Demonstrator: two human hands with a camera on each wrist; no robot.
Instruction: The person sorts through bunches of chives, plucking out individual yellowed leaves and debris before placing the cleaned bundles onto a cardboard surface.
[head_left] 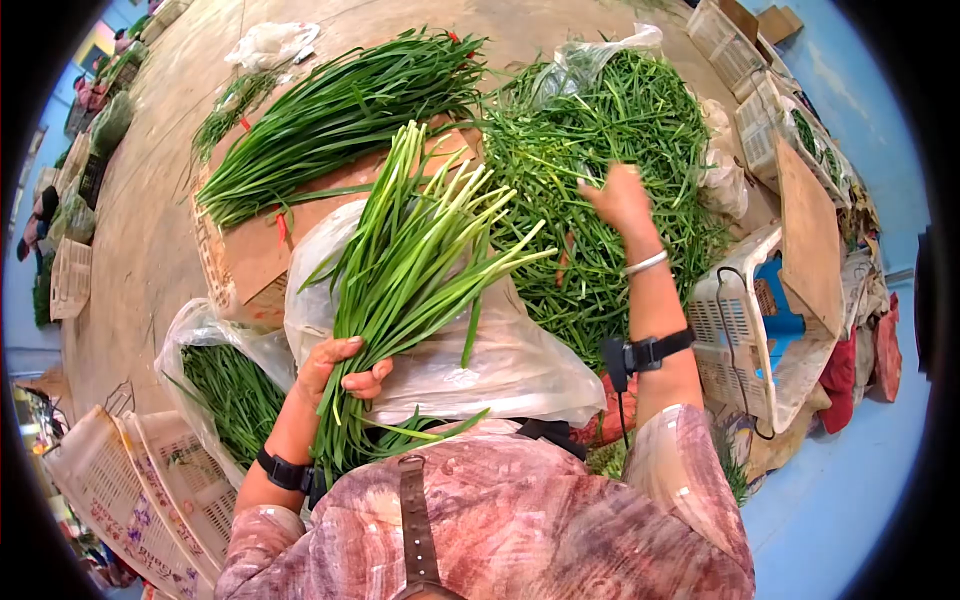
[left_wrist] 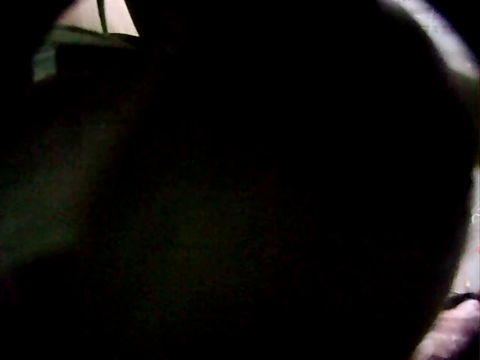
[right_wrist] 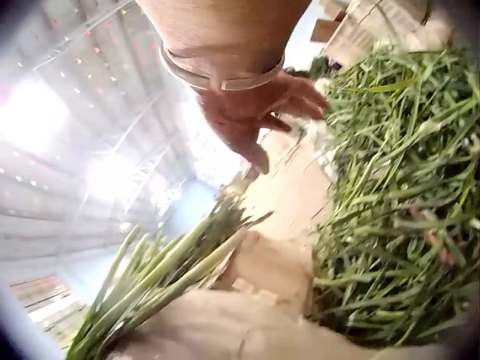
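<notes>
My left hand (head_left: 345, 372) grips a bunch of garlic chives (head_left: 400, 290) around its leafy part, over my lap. The pale stem ends fan out upward and to the right. My right hand (head_left: 622, 203) is above a big heap of loose chives (head_left: 640, 110), with nothing held. From the right wrist, that hand (right_wrist: 251, 112) shows loosely bent, spread fingers beside the heap (right_wrist: 397, 195), and the bunch's pale stalks (right_wrist: 165, 277) stand lower left. Dark shapes block nearly all of the left wrist view.
A large bundle of chives (head_left: 340, 120) with red ties lies on cardboard (head_left: 262, 262) over a crate. Clear plastic (head_left: 500, 355) covers my lap. At lower left is a bag of chives (head_left: 235, 400); on the right stands a white crate (head_left: 715, 320) with a cardboard piece (head_left: 808, 240).
</notes>
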